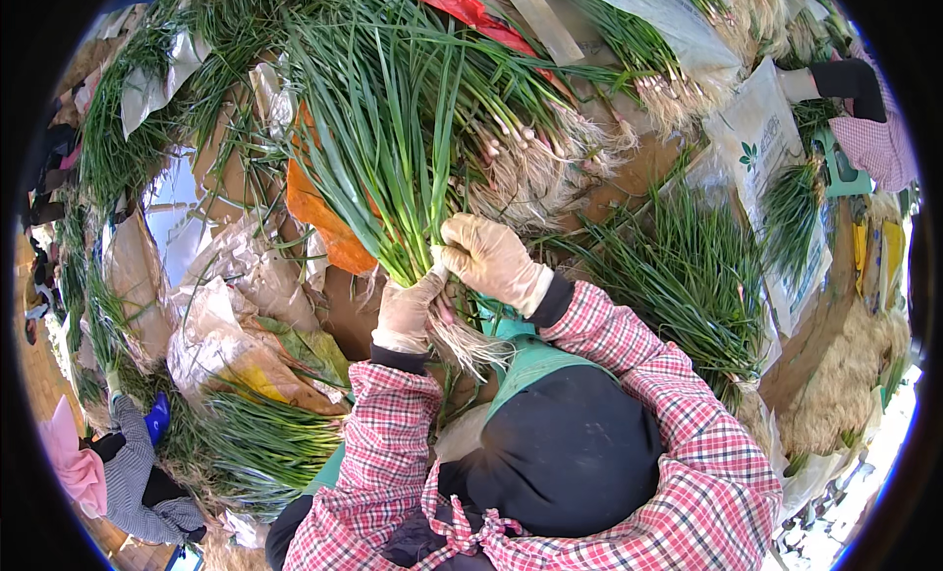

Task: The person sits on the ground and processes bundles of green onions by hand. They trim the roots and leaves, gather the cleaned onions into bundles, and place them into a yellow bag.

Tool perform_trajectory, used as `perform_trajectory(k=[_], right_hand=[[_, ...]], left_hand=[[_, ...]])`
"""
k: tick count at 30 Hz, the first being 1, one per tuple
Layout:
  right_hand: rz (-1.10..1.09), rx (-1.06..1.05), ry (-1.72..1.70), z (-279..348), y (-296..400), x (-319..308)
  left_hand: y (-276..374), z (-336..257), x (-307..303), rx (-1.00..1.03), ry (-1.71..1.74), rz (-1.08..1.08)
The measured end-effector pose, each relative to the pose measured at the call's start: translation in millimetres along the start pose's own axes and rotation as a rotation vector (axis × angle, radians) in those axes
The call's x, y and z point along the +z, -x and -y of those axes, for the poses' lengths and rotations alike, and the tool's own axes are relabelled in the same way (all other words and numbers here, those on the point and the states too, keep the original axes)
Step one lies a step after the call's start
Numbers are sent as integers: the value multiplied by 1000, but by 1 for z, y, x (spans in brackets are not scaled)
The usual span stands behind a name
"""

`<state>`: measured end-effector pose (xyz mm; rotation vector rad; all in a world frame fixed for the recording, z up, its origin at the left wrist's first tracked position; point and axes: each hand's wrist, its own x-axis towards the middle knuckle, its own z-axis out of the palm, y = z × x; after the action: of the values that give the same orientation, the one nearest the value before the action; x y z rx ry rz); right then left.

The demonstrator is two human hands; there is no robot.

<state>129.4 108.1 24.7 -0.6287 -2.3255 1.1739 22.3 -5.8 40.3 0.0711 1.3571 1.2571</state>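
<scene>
My left hand (411, 306), in a pale glove, grips a bunch of green onions (401, 181) around the lower stalks. The long leaves fan out away from me, and the pale roots (471, 343) hang below the hand. My right hand (492, 260), gloved too, is curled against the right side of the stalks, close to my left thumb. Its fingertips are bent inward, and what lies between them is hidden. Just beyond the hands lies a heap of green onions (508, 129), with bulbs and tangled roots towards the right.
Bundles of green onions lie to the right (678, 276) and lower left (265, 446). Crumpled plastic sacks (228, 343) and an orange sheet (324, 210) are at left. A green plastic object (523, 365) is between my knees. Other people's sleeves show at far right (877, 144) and lower left (140, 475).
</scene>
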Motion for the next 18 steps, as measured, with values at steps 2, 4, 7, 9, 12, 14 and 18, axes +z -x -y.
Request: perform_trajectory(k=[2, 4, 7, 9, 12, 14, 18], right_hand=[[-78, 11, 270, 0, -4, -3], [-101, 31, 287, -10, -3, -6], [711, 204, 406, -23, 0, -44], [115, 253, 408, -53, -14, -53], [-164, 380, 715, -108, -49, -77], [30, 371, 843, -100, -61, -87], [-168, 325, 564, -41, -40, -87]], left_hand=[[5, 4, -5, -6, 28, -72], [18, 0, -1, 73, 143, -216], [39, -26, -12, 307, 322, -250], [48, -43, -14, 421, 376, -324], [53, -64, -6, 428, 412, -270], [53, -67, -5, 424, 407, -247], [39, -60, 5, 287, 278, -217]])
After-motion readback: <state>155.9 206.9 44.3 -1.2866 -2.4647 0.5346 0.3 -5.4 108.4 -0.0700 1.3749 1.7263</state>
